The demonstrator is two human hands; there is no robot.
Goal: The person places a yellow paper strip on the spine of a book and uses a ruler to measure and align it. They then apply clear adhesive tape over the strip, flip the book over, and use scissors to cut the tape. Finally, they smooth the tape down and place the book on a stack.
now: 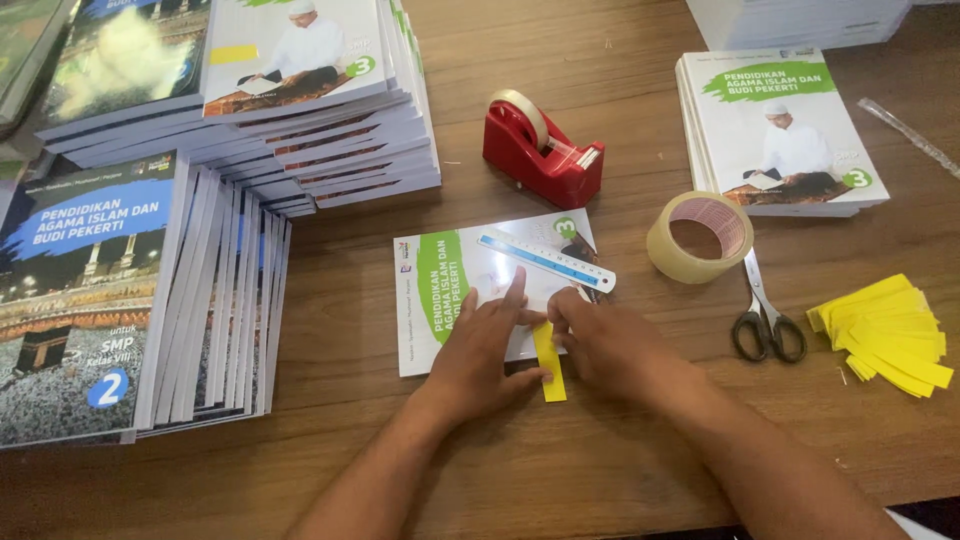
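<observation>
Item: yellow paper strip (549, 366), light, floppy; I'd take its free end. Left hand (487, 345) flat on booklet (450, 290); right hand (600, 340) grip pinching strip.

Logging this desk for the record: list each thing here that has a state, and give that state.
Left hand: flat on the book.
Right hand: pinching the yellow strip.
Book: closed, flat, turned sideways.
Yellow strip: on the book's edge, overhanging.
Ruler: lying across the book.
Tape dispenser: loaded with a roll.
Packing tape roll: lying flat.
Scissors: closed.
Yellow strips pile: loosely stacked.
</observation>
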